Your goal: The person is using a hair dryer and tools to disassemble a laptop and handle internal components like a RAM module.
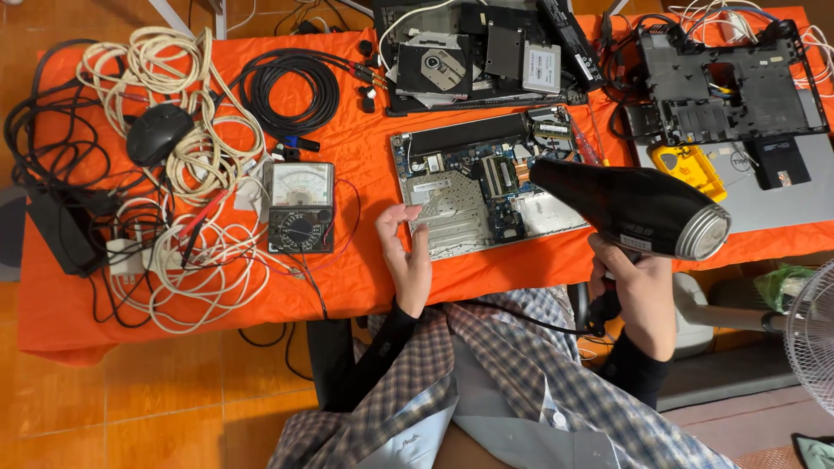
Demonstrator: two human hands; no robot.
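Both hands are busy: the right hand (pixel 641 291) has its grip closed on a black hair dryer (pixel 632 208) aimed over the opened laptop board (pixel 486 187) on the orange bench (pixel 347 269), while the left hand (pixel 406 254), fingers loosely open, steadies the board's near edge, so this looks like a blowing step needing slow sweeps.

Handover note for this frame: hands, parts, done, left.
Right hand: gripping the handle of the black hair dryer, nozzle aimed at the opened laptop board.
Left hand: open, resting at the board's near left edge, holding nothing.
Parts: board lies on the orange cloth in front of the person; analog multimeter to its left; more stripped laptop parts behind and to the right.
Done: board is exposed, cover off.
Left: cannot tell whether the dryer is running. Board is not reassembled.
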